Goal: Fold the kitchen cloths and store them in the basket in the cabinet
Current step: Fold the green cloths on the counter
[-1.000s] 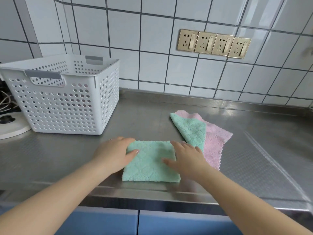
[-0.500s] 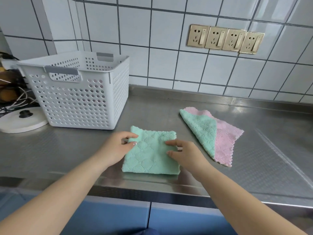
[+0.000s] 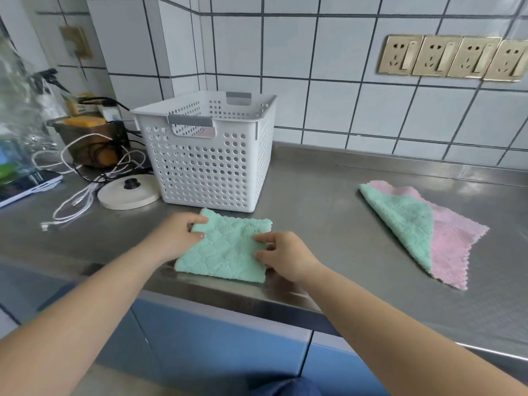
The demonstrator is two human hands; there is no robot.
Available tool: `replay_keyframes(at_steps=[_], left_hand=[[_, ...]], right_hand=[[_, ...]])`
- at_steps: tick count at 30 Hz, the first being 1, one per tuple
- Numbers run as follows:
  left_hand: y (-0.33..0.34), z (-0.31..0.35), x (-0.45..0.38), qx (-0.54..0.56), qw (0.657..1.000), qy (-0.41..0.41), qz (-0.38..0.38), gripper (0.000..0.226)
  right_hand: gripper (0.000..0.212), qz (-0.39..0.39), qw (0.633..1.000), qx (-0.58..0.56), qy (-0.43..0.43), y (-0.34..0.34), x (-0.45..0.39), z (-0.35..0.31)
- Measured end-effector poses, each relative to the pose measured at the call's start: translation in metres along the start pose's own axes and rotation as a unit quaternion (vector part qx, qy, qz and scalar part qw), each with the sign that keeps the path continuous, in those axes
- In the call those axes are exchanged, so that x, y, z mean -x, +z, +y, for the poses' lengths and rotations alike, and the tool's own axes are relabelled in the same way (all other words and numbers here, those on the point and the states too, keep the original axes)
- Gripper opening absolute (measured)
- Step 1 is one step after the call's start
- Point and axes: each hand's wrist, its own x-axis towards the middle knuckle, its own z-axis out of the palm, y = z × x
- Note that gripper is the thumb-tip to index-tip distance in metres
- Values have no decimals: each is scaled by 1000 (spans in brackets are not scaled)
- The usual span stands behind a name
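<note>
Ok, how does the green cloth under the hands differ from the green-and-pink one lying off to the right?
The green cloth is folded into a compact square; the green-and-pink cloth lies looser, a green flap turned over pink. The green cloth is gripped at its edges by the left hand and right hand; the green-and-pink cloth lies untouched. The green cloth sits just in front of the basket; the other is well to the right. Both rest on the steel counter, outside the basket.

We see our two forearms bare to the frame's lower edge, no sleeves, no watch or bracelet. Our left hand (image 3: 178, 235) shows a pale, glossy thumbnail; our right hand (image 3: 285, 257) wears nothing we can make out.
</note>
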Motion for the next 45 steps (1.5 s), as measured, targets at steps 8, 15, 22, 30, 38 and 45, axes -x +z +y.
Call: replay_keyframes(at_steps=[8, 15, 22, 30, 38, 45], left_hand=[[5, 16, -5, -146, 983, 92, 64, 41], [72, 114, -11, -154, 944, 289, 36, 22], [181, 216, -14, -246, 858, 448, -49, 30], [239, 292, -12, -467, 656, 590, -63, 38], [204, 286, -32, -507, 586, 623, -106, 32], [191, 306, -5, -157, 806, 541, -182, 48]], right_hand=[[41, 49, 985, 154, -65, -13, 16, 5], [43, 151, 957, 240, -62, -93, 58, 54], [45, 181, 909, 359, 110, -177, 108, 126], [29, 181, 901, 384, 92, -192, 114, 160], [20, 221, 902, 361, 84, -230, 127, 137], [25, 217, 894, 391, 32, -247, 144, 93]])
